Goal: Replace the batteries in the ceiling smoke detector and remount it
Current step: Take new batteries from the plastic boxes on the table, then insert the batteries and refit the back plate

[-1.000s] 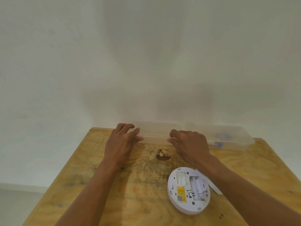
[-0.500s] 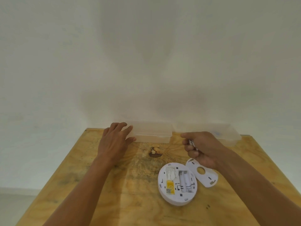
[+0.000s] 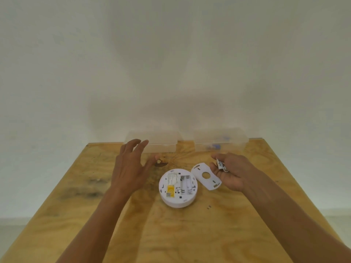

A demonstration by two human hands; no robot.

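While the person stood at the wooden table (image 3: 171, 234), the smoke detector (image 3: 178, 187) lay back-up near the middle of it, well clear of every edge, with bare wood open toward the near side. Its battery bay (image 3: 185, 185) ran lengthwise away from the person and looked empty. Just right of it, almost touching, lay the white cover plate (image 3: 206, 175), its long axis slanting from far-left to near-right. The right hand (image 3: 230, 172) curled around a battery (image 3: 221, 165), whose length ran roughly from far to near. The left hand (image 3: 131, 168) hovered with fingers spread and relaxed, holding nothing, left of the detector. Two clear plastic boxes (image 3: 161, 142) (image 3: 221, 140) sat along the far edge against the wall (image 3: 171, 63).
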